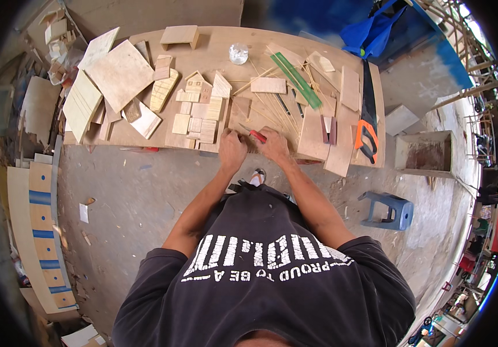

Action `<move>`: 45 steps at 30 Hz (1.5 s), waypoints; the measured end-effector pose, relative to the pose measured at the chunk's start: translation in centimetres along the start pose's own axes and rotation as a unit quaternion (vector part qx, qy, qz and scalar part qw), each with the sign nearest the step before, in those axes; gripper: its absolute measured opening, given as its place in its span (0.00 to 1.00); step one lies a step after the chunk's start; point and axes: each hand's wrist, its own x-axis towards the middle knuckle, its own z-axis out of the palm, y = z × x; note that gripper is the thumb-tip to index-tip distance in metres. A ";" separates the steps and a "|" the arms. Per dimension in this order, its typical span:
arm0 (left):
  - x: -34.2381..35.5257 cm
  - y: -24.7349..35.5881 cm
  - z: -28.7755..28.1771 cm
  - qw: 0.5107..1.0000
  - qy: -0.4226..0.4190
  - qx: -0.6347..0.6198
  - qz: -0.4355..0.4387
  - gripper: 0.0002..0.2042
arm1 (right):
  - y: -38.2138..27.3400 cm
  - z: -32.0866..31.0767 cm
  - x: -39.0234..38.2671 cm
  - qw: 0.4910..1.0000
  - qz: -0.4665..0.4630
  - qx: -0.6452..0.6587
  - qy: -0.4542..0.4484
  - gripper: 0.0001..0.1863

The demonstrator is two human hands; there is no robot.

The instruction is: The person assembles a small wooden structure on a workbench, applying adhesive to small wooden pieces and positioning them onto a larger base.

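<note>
At the near edge of the wooden workbench (214, 43), my right hand (274, 147) is closed around a red-handled craft knife (257, 136). Its thin blade points up and to the left, toward the bench middle. My left hand (233, 150) rests beside it with fingers pressed together; whatever they pinch is too small to make out. Just left of that hand lies a flat arrangement of small wooden pieces (198, 124), topped by a little house-shaped piece (195, 82) with cut windows. Thin bamboo sticks (280, 113) lie scattered beyond my right hand.
Wood boards (120, 75) pile up at the left. A green ruler (296, 80), a clear jar (238, 54) and an orange-handled saw (368, 139) lie farther right or back. A blue stool (389, 210) and an open box (425, 151) stand on the right.
</note>
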 end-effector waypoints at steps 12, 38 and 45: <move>0.3 2.1 0.1 0.999 0.011 0.023 0.023 0.09 | 0.6 0.4 0.4 1.000 -0.002 -0.008 0.008 0.10; -2.5 2.6 1.8 0.991 0.047 -0.123 0.004 0.06 | 0.9 0.2 -0.1 0.999 -0.015 0.033 0.005 0.10; -2.3 2.0 1.7 0.989 0.058 -0.127 0.041 0.05 | 0.2 0.4 -0.1 1.000 0.005 0.014 0.003 0.10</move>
